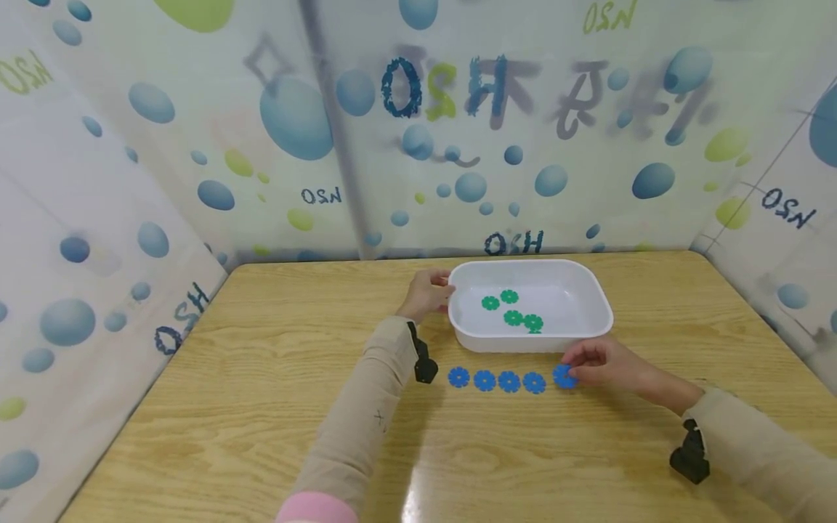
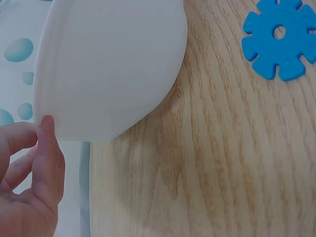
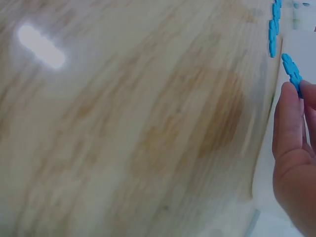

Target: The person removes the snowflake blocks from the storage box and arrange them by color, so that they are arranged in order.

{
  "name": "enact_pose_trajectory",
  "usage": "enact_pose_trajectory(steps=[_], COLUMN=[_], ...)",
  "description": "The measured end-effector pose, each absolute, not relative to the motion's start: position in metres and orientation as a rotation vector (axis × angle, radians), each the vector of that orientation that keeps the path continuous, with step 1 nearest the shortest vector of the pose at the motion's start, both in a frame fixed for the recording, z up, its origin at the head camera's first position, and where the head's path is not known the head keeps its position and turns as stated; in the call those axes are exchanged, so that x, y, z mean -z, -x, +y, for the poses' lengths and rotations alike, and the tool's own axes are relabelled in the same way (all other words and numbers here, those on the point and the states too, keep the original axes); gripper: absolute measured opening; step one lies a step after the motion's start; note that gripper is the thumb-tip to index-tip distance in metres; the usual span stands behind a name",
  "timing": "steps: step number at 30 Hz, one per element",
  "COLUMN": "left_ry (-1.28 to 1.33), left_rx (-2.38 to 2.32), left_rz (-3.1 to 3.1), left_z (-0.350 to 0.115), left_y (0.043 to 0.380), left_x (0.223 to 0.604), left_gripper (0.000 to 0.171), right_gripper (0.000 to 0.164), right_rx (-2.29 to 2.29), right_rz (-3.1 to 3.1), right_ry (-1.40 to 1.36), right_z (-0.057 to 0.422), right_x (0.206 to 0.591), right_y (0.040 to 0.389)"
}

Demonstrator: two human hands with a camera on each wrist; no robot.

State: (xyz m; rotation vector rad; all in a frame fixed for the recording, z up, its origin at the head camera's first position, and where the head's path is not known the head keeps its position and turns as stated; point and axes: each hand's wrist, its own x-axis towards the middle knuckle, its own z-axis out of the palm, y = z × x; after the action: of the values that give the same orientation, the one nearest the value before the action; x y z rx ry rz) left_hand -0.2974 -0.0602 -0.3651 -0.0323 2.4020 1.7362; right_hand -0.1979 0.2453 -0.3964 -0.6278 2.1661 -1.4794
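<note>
At the left end of a white plastic tray [image 1: 531,343], my left hand [image 1: 426,293] pinches the rim between thumb and fingers; the left wrist view shows this hand [image 2: 34,173] at the tray's edge [image 2: 113,74]. My right hand [image 1: 608,365] pinches a blue snowflake disc [image 1: 564,376] with notched edges, just in front of the tray. Seen from the right wrist, that disc [image 3: 291,70] is tilted between the fingertips. To its left, several matching blue discs [image 1: 509,381] form a row on the table. Several green snowflake discs [image 1: 514,318] lie inside the tray.
The wooden table [image 1: 261,407] ends at its back edge against a wall covering [image 1: 418,167] printed with bubbles. Similar coverings stand at both sides. Black devices are strapped at the left wrist [image 1: 423,362] and the right wrist [image 1: 690,456].
</note>
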Motion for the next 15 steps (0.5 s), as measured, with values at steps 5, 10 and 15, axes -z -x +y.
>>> enact_pose_trajectory(steps=[5,10,15], left_ry=[0.026,0.023,0.022], left_rx=[-1.736,-1.727,-1.730], left_rz=[2.407,2.401,2.408], left_z=[-0.0601,-0.0596,-0.0607], left_y=[0.2975,0.2967,0.2958], left_x=[0.3646,0.3650,0.3648], left_gripper=[0.033,0.034,0.035], right_gripper=[0.026,0.026,0.025], right_rx=[1.458,1.383,1.367], right_rz=[2.221,2.293,2.326], right_ry=[0.586,0.531,0.491], right_z=[0.2446,0.2419,0.2390], right_x=[0.4023,0.4049,0.4036], right_y=[0.1973,0.1939,0.1934])
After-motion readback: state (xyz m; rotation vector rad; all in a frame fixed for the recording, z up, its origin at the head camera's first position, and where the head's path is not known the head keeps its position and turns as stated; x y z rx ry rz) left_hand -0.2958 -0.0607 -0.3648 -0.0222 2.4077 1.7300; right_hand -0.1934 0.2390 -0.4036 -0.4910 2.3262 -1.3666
